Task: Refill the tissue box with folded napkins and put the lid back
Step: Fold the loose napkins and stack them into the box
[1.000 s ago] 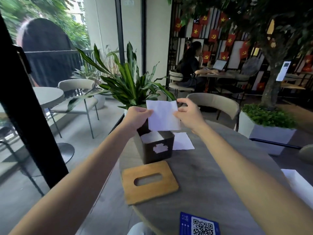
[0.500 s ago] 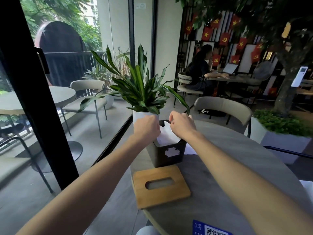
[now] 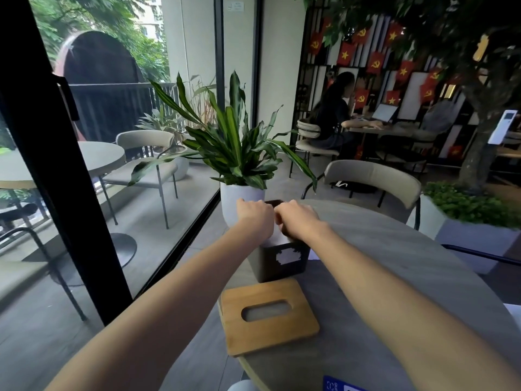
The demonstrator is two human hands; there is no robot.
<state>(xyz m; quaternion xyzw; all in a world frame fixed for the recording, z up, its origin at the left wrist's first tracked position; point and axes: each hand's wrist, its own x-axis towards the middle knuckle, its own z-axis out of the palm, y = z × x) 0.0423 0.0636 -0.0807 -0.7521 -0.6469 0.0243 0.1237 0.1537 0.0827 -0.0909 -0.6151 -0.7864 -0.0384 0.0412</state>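
A dark square tissue box [image 3: 300, 268] stands open on the round grey table [image 3: 394, 277]. Both my hands are at its mouth, knuckles up and fingers curled down inside. My left hand [image 3: 255, 218] and my right hand [image 3: 298, 220] hold a white folded napkin [image 3: 277, 237] between them, and only a sliver of it shows below the knuckles. The fingertips are hidden in the box. The wooden lid [image 3: 282, 334], with its oval slot, lies flat on the table just in front of the box.
A white pot [image 3: 236, 198] with a leafy plant stands right behind the box. A corner of another napkin [image 3: 313, 255] peeks out to the box's right. A blue QR card [image 3: 338, 386] lies at the near edge. A chair [image 3: 372, 176] stands beyond the table.
The napkin was held up spread between both hands above the box. Both hands have since gone down with it into the box's mouth, and most of the napkin is now out of sight.
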